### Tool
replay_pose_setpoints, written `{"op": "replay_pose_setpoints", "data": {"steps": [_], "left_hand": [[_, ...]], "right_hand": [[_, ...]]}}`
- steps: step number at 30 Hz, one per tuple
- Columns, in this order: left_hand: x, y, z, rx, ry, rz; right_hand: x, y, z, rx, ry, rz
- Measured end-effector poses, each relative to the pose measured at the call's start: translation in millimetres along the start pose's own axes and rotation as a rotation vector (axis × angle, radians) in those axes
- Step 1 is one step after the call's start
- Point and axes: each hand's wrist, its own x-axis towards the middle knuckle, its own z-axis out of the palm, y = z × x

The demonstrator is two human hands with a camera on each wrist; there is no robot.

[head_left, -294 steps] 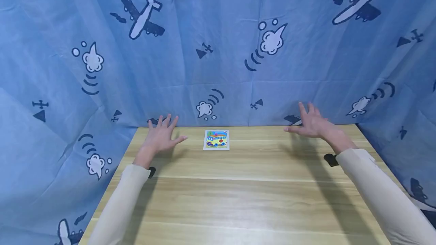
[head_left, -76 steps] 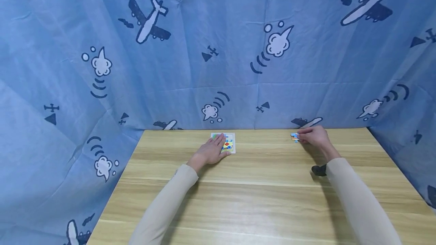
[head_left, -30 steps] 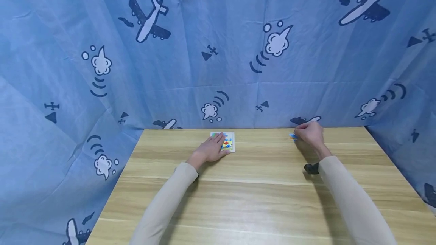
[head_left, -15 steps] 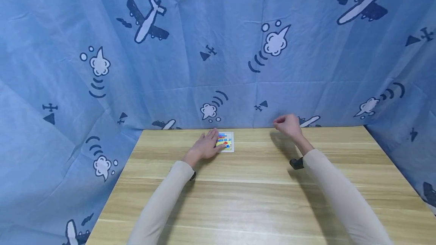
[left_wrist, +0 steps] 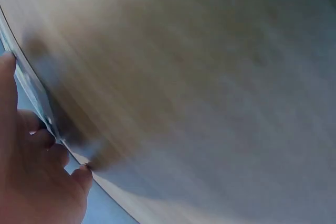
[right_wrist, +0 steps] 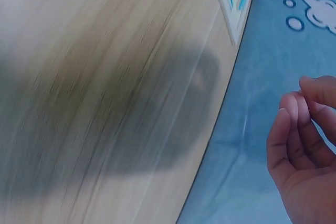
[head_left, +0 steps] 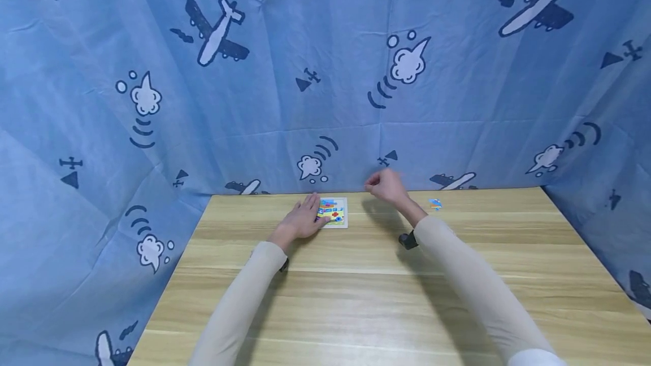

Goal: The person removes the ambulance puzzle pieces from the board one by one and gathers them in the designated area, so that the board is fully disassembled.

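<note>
A small square jigsaw puzzle [head_left: 346,213] in a white frame lies near the table's back edge. Its bus picture has a pale bare patch at the upper right. My left hand [head_left: 303,217] rests at the puzzle's left side, with fingers straight and covering that edge. My right hand [head_left: 387,186] is above the table to the right of the puzzle, fingers curled and thumb against the fingertips. In the right wrist view nothing shows between the tips of the right hand [right_wrist: 310,145]. Farther right, loose blue and orange jigsaw pieces [head_left: 435,204] lie on the table.
The wooden table [head_left: 325,298] stretches forward to a blue curtain [head_left: 330,100] printed with airplanes and clouds, which hangs right behind its back edge. More of the curtain flanks both sides. A dark wrist strap device [head_left: 408,240] sits under the right wrist.
My right hand has left the loose jigsaw pieces on the right and moved left toward the puzzle. My left hand has slid slightly left, uncovering more of the picture.
</note>
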Motion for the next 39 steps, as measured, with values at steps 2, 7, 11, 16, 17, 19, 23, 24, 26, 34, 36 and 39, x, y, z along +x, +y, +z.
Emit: {"op": "replay_pose_setpoints", "data": {"steps": [2, 7, 11, 16, 17, 19, 23, 24, 26, 34, 36, 39], "left_hand": [[0.7, -0.7, 1.7, 0.003, -0.006, -0.001], [1.7, -3.1, 4.5, 0.010, -0.022, -0.003], [2.0, -4.3, 2.0, 0.016, -0.037, -0.015], [3.1, -4.0, -1.8, 0.041, -0.039, -0.013], [3.1, -4.1, -1.4, 0.048, -0.041, -0.014], [3.2, -4.3, 0.2, 0.057, -0.045, -0.017], [2.8, -3.6, 1.0, 0.061, -0.052, -0.023], [2.7, -3.1, 0.4, 0.056, -0.052, -0.023], [2.7, -2.2, -1.3, 0.044, -0.052, -0.022], [5.1, 0.4, -3.3, 0.017, -0.041, -0.030], [6.1, 1.6, -3.0, 0.022, -0.041, -0.041], [7.2, 4.1, -2.7, 0.021, -0.031, -0.058]], "right_hand": [[2, -6, 7, 0.002, -0.014, 0.003], [9, -19, 29, -0.003, -0.061, 0.003], [14, -30, 50, 0.001, -0.105, 0.003], [18, -38, 72, 0.004, -0.116, 0.006], [18, -39, 76, 0.005, -0.116, 0.008], [19, -40, 84, 0.004, -0.125, 0.016], [20, -39, 96, 0.002, -0.142, 0.070], [21, -39, 98, 0.004, -0.146, 0.083], [22, -39, 100, 0.003, -0.143, 0.104], [24, -38, 106, -0.016, -0.124, 0.101], [24, -39, 107, -0.019, -0.123, 0.102], [23, -41, 107, -0.007, -0.128, 0.112]]}}
